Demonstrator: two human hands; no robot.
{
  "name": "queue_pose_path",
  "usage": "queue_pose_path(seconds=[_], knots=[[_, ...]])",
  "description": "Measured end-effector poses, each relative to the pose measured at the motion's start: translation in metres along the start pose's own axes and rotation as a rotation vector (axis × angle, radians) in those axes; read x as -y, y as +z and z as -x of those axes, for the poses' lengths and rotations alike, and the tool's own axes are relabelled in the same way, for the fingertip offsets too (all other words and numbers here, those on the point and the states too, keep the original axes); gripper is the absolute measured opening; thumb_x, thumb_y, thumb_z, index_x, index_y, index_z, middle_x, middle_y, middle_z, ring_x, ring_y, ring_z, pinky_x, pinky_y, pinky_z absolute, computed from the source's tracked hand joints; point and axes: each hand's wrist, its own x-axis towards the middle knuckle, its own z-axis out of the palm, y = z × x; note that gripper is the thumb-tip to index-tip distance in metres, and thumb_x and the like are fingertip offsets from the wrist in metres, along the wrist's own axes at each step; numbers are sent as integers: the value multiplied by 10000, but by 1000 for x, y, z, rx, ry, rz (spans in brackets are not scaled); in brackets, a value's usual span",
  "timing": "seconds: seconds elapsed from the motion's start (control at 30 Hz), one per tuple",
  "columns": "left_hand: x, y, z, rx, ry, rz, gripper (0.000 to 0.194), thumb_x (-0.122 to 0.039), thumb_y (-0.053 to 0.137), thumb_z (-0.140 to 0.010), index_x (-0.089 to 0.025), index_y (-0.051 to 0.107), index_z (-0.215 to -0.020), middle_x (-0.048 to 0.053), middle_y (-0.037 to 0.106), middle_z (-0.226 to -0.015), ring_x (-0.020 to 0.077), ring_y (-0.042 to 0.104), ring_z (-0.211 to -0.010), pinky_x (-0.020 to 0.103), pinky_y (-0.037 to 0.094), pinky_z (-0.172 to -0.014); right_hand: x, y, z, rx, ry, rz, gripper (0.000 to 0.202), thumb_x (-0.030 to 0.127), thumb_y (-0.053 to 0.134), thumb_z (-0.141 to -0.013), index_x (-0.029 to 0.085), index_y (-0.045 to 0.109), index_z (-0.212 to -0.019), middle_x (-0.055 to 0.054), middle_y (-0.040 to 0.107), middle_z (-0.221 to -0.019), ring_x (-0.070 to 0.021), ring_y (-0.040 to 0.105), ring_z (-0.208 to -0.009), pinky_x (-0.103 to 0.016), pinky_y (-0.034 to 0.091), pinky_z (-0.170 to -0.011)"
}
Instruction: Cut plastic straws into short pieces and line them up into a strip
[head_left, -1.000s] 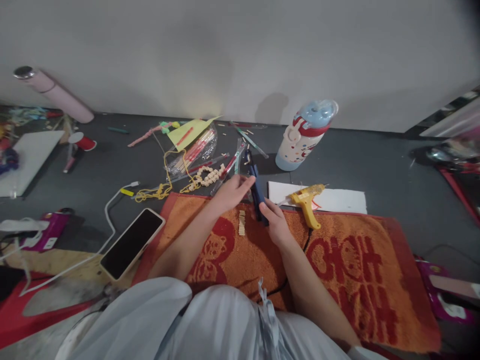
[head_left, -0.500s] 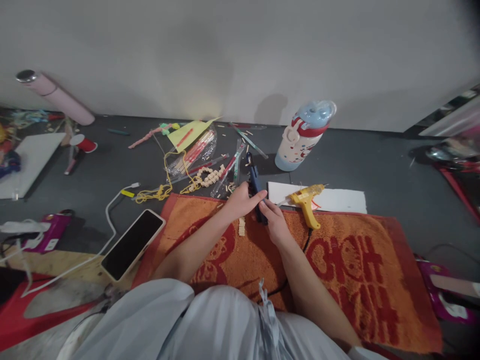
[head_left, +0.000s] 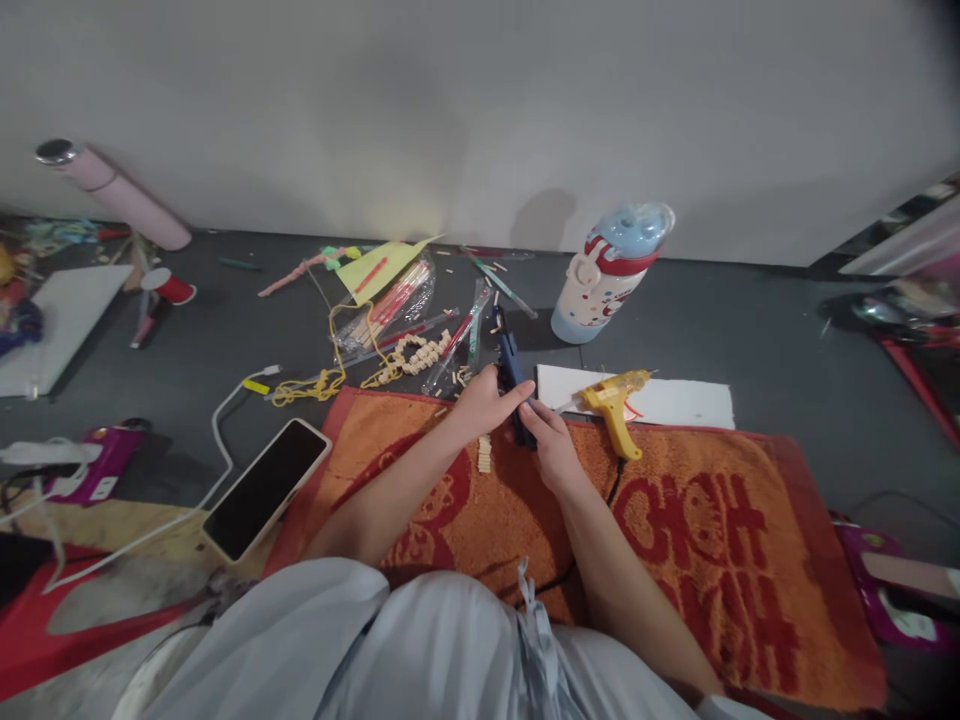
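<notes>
My left hand (head_left: 487, 402) and my right hand (head_left: 551, 435) meet over the back edge of an orange towel (head_left: 720, 520). Between them they hold a long, dark blue object (head_left: 511, 358), its far end pointing away from me; its exact kind cannot be made out. Both hands are closed, with the thumb of the left lying across it. Partly under my left hand, a small row of pale wooden pieces (head_left: 484, 455) lies on the towel. Just right of my hands, a yellow hot glue gun (head_left: 616, 408) rests partly on a white strip (head_left: 682, 398) and partly on the towel.
Behind my hands stands a blue and white water bottle (head_left: 600, 280). Sticks in plastic wrap (head_left: 397, 300), yellow string (head_left: 319, 385) and a beaded wooden chain (head_left: 416, 355) lie back left. A phone (head_left: 266, 490) lies left of the towel, beside a white cable (head_left: 217, 430).
</notes>
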Motion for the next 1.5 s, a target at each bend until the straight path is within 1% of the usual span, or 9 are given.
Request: queue_pose_path(seconds=[0.17, 0.5, 0.67, 0.73, 0.83, 1.0, 1.13, 1.33, 1.5], knots=[[1, 0, 0, 11, 6, 7, 312, -447, 643, -759, -157, 572, -849, 104, 690, -863, 231, 656, -829, 349, 521, -727, 0, 0, 0, 2, 3, -11, 383, 547, 685, -646, 183, 584, -708, 24, 522, -581, -107, 433, -527, -249, 326, -507], [1, -1, -1, 27, -31, 72, 341, -466, 679, -721, -163, 568, -829, 77, 668, -787, 220, 648, -781, 342, 522, -705, -1, -1, 1, 19, 0, -12, 377, 547, 677, -676, 185, 574, -695, 22, 513, -581, -112, 438, -532, -254, 327, -514], [-12, -17, -4, 85, -131, 242, 376, -527, 609, -766, -168, 536, -849, 51, 644, -772, 179, 639, -683, 327, 534, -653, -1, -4, 2, 45, -18, -10, 338, 518, 658, -718, 187, 599, -752, 29, 485, -579, -105, 415, -526, -250, 298, -511], [-17, -27, -7, 52, -170, 355, 382, -552, 493, -836, -171, 516, -858, 45, 630, -806, 157, 635, -647, 324, 539, -637, 0, -5, 4, 65, -29, 9, 331, 512, 643, -738, 185, 605, -777, 29, 477, -589, -102, 408, -529, -249, 277, -507], [-19, -40, -13, -13, -126, 396, 380, -552, 436, -866, -178, 509, -868, 37, 619, -800, 132, 618, -602, 300, 532, -626, 2, -4, 6, 113, -40, 45, 336, 516, 626, -752, 182, 601, -774, 21, 485, -609, -109, 428, -560, -253, 281, -523], [-10, -51, -17, -112, 42, 143, 405, -572, 407, -870, -184, 496, -793, 20, 596, -730, 155, 613, -668, 291, 510, -662, 2, -2, 8, 186, -37, 64, 321, 494, 617, -764, 185, 598, -851, 17, 490, -656, -114, 442, -595, -256, 298, -552], [-9, -53, -17, -237, 172, -138, 368, -490, 387, -908, -180, 505, -749, 25, 599, -740, 183, 595, -813, 301, 468, -775, 2, -2, 8, 245, -47, 78, 311, 488, 573, -800, 178, 568, -786, 18, 471, -635, -113, 422, -585, -259, 284, -546], [-14, -53, -14, -165, 84, -126, 314, -407, 320, -945, -192, 489, -788, 14, 606, -690, 150, 602, -631, 271, 464, -642, 0, 0, 8, 227, -61, 113, 352, 517, 560, -796, 167, 578, -836, 17, 476, -633, -114, 414, -581, -260, 277, -541], [-20, -55, -7, -315, 226, -643, 224, -304, 359, -941, -179, 522, -852, 48, 622, -792, 172, 598, -761, 275, 408, -695, -1, 0, 9, 228, -98, 154, 338, 511, 549, -812, 174, 575, -833, 18, 472, -633, -115, 410, -592, -263, 286, -554]])
